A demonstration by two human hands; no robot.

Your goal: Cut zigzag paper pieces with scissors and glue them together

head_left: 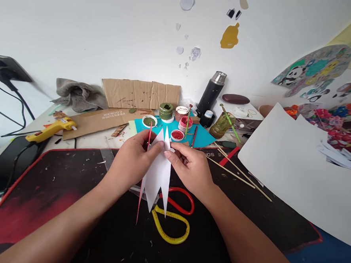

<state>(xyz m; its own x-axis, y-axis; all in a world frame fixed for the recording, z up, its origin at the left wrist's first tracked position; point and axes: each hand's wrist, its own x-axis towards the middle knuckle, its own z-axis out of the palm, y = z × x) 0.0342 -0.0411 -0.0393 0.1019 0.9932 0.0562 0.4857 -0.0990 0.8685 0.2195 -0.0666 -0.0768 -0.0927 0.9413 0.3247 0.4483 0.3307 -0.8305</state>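
My left hand [132, 160] and my right hand [191, 166] hold a white paper cutout with pointed ends [158, 172] above a black and red mat [49, 202]. Both hands pinch its upper part between thumb and fingers. My left hand also grips a thin red stick [140, 207] that runs down along the paper's left edge. Scissors with red and yellow handles [173, 217] lie on the mat just below the paper.
Behind the hands, open paint jars [177, 135] and brushes sit on a blue sheet [204, 135]. Wooden skewers [240, 173] and a large white sheet [290, 168] lie to the right. A yellow glue gun [52, 129], cardboard [140, 94] and a black flask [210, 93] stand further back.
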